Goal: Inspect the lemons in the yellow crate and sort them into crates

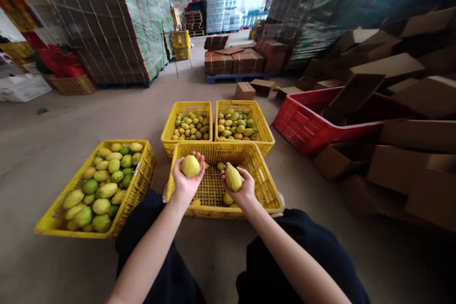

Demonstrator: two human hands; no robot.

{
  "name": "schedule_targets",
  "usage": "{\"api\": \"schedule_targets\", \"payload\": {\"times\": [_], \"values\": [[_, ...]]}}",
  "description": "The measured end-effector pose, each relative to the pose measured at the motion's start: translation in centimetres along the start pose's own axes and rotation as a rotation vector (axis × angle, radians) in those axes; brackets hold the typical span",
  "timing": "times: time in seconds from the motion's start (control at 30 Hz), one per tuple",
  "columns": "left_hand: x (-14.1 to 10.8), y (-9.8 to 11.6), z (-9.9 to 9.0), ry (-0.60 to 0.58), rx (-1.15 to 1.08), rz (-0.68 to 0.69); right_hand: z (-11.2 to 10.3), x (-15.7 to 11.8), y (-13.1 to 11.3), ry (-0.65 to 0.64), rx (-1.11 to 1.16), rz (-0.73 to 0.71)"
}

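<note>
In my left hand (pixel 185 178) rests a round yellow-green papaya (pixel 190 166), cupped in the upturned palm with the fingers curled behind it. My right hand (pixel 245 190) holds a longer, pear-shaped papaya (pixel 233 178) with faint ridges. Both hands are above a yellow slatted crate (pixel 267 185) between my knees. A few yellow papayas (pixel 228 199) lie on its perforated floor, some partly hidden by my hands.
To the left, a tilted yellow crate (pixel 151 166) is heaped with green and yellow papayas (pixel 101 206). Two more yellow crates of fruit (pixel 168 128) (pixel 265 128) stand just ahead. A red crate (pixel 302 126) and loose cartons (pixel 399 171) crowd the right. Wrapped pallet stacks (pixel 142 14) rise behind.
</note>
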State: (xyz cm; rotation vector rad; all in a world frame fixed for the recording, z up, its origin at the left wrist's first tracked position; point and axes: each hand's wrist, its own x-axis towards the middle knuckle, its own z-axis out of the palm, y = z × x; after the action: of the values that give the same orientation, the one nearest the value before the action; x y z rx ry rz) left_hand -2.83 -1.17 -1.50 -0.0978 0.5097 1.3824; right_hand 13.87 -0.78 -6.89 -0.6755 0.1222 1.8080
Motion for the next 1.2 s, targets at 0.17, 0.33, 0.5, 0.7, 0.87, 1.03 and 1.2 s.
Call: {"api": "schedule_targets", "payload": {"times": [0.17, 0.33, 0.5, 0.7, 0.87, 1.03, 1.2], "values": [[-1.9, -3.3, -5.0, -0.085, 0.616, -0.438, 0.0, 0.2, -3.4, -0.012, 0.061, -0.107], [-5.1, -7.1, -12.8, -0.436, 0.981, -0.844, -0.1, -0.6, -7.2, -0.02, 0.11, -0.167], [-2.4, -3.0, -8.5, -0.342, 1.003, -0.707, 0.1, -1.4, -8.8, -0.041, 0.126, -0.167], [4.4, 6.9, 1.8, -0.031, 0.824, -0.039, 0.8, -1.8, -8.6, -0.03, 0.119, -0.162], [3.2, 6.3, -2.9, -0.096, 1.375, -0.145, 1.3, -1.6, -7.5, 0.03, 0.098, -0.127], [1.9, 4.0, -7.2, -0.219, 2.297, -0.209, 0.8, -0.9, -5.4, 0.082, -0.053, -0.095], [1.8, 5.0, -8.5, -0.217, 2.583, -0.323, -1.0, -0.3, -1.3, 0.174, -0.311, 0.076]]}}
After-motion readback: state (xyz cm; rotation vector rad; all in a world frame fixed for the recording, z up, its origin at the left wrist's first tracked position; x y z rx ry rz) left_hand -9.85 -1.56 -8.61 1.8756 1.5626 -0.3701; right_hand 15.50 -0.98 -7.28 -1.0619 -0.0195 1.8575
